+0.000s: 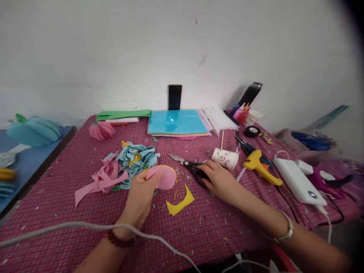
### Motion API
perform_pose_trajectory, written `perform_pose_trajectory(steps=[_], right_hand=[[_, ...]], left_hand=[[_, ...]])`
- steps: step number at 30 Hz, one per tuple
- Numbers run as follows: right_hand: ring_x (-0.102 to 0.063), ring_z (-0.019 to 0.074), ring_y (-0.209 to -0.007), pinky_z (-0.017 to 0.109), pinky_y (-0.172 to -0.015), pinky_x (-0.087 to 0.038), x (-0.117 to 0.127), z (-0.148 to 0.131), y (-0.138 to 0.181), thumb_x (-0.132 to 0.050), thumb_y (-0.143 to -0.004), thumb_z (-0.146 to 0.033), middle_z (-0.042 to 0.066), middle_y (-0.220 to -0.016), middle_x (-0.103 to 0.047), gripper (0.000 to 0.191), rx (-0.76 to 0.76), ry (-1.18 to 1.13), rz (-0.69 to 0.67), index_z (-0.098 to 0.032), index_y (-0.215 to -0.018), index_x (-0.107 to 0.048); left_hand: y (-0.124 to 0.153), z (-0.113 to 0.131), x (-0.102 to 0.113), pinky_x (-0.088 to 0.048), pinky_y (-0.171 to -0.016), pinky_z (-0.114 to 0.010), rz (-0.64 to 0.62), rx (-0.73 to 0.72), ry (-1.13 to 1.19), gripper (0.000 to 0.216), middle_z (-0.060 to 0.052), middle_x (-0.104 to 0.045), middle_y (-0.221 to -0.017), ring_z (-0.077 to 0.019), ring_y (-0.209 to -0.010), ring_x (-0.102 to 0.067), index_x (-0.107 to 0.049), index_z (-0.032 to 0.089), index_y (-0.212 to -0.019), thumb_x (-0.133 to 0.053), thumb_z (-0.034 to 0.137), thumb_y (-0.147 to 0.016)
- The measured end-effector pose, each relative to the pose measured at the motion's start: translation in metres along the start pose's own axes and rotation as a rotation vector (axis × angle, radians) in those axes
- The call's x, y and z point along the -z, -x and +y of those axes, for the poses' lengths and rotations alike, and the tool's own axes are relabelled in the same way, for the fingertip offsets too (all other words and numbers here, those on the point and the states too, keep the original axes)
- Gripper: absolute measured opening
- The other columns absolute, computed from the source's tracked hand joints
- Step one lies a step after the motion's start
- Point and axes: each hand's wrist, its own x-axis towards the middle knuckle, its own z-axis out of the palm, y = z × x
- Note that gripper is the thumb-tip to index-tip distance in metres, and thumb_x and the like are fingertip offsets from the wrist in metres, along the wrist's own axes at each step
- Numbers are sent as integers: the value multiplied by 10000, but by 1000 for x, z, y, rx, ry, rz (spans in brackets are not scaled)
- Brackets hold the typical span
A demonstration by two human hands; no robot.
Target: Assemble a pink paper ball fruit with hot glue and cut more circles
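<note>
My left hand (140, 193) pinches a stack of round paper pieces (166, 177), pink on top with a yellow edge showing behind, just above the red checked tablecloth (71, 235). My right hand (217, 178) rests over the black handles of a pair of scissors (186, 163), whose blades point left along the cloth; the fingers curl on the handles. A curved yellow paper offcut (180, 203) lies between the two hands.
A heap of pink and light blue paper scraps (122, 167) lies left of my hands. Behind are coloured paper sheets (176, 122), a tipped paper cup (226, 157), a yellow glue gun (260, 165), a white power bank (297, 178) and a phone against the wall (174, 96). A white cable (85, 227) crosses the front.
</note>
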Motion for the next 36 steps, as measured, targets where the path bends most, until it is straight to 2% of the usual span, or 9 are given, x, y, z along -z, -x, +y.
perform_pose_trajectory(steps=[6, 8, 11, 13, 16, 18, 21, 25, 36], right_hand=[[-631, 260, -891, 391, -803, -475, 0, 13, -12, -554, -818, -133, 137, -1021, -681, 458, -11, 56, -57, -161, -1272, -598], [-640, 234, -866, 359, -787, -478, 9, 18, -17, -578, -794, -146, 105, -1031, -697, 511, -26, -119, -102, -189, -1302, -571], [-638, 195, -865, 308, -744, -494, 24, 18, -14, -628, -816, -267, 82, -1088, -680, 634, -19, -587, -207, -198, -1415, -433], [-616, 206, -998, 314, -804, -495, 32, 12, -6, -686, -806, -362, 116, -1257, -606, 771, 12, -824, -275, -203, -1477, -342], [-510, 249, -1217, 360, -966, -434, 37, -2, 6, -752, -757, -453, 131, -1446, -460, 833, 57, -989, -371, -225, -1471, -388], [-537, 246, -1160, 371, -952, -441, 36, -8, 11, -748, -749, -494, 121, -1373, -529, 811, 42, -1081, -442, -227, -1448, -437], [-579, 179, -897, 309, -804, -480, 30, -11, 14, -746, -756, -471, 60, -1090, -647, 728, 2, -1177, -496, -247, -1405, -505], [-499, 123, -719, 242, -664, -441, 22, -8, 14, -763, -750, -403, -1, -846, -597, 618, 2, -1237, -463, -261, -1328, -597], [-376, 86, -589, 223, -497, -298, 17, -8, 16, -783, -730, -370, -26, -699, -513, 585, -62, -1277, -493, -254, -1285, -640]], left_hand=[[1, 2, 3, -483, -651, -245, -50, 6, 6, 202, -32, -730, -739, -141, -666, -618, -751, 140, -814, -778, 259, -652], [3, 6, 4, -491, -638, -244, -77, 23, 7, 211, -36, -734, -757, -149, -674, -630, -749, 143, -832, -769, 271, -666], [5, 12, 6, -505, -648, -238, -100, 44, 13, 221, -44, -748, -789, -154, -696, -649, -755, 146, -835, -779, 277, -658], [6, 15, 6, -510, -645, -235, -106, 58, 34, 222, -49, -754, -786, -151, -688, -651, -762, 150, -822, -793, 282, -646], [7, 18, 6, -513, -626, -230, -114, 88, 69, 209, -41, -746, -738, -143, -659, -643, -765, 158, -778, -815, 297, -630], [8, 19, 5, -508, -603, -223, -113, 112, 78, 204, -32, -737, -713, -132, -632, -631, -758, 162, -743, -828, 303, -613], [9, 18, 5, -505, -583, -229, -135, 156, 47, 219, -35, -729, -707, -131, -606, -621, -746, 151, -732, -825, 319, -617], [9, 18, 3, -498, -557, -251, -117, 187, -3, 244, -48, -720, -688, -149, -576, -620, -733, 136, -736, -812, 325, -603], [7, 17, 3, -481, -549, -246, -76, 219, -25, 215, -46, -720, -685, -149, -572, -621, -724, 131, -721, -779, 297, -597]])
